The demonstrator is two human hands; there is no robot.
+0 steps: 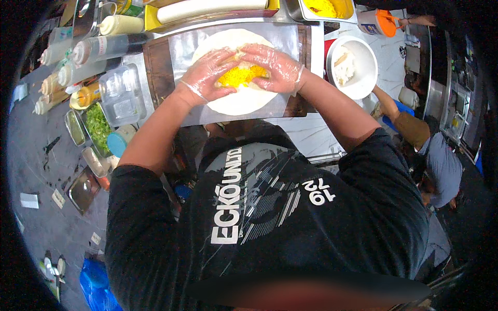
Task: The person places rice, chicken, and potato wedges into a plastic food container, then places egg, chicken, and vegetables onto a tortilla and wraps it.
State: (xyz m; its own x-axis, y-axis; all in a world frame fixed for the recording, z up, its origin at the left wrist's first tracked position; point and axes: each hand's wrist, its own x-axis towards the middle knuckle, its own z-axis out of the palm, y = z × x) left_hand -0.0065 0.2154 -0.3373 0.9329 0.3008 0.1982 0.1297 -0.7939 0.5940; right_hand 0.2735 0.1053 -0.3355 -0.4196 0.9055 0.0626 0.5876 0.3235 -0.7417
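Note:
Both my hands wear clear plastic gloves and cup a mound of yellow shredded cheese filling from either side. My left hand curves around its left side, thumb low. From the right, my right hand reaches over the far edge, fingertips close to those of the left. Under the mound lies a large round flour tortilla, flat on a translucent paper sheet. Beneath the sheet is a dark wooden board. The fingers hide part of the filling.
At left stand several squeeze bottles, a clear plastic container and chopped lettuce. A boxed white roll and a metal pan of shredded cheese sit beyond. Right are a white bowl and another person.

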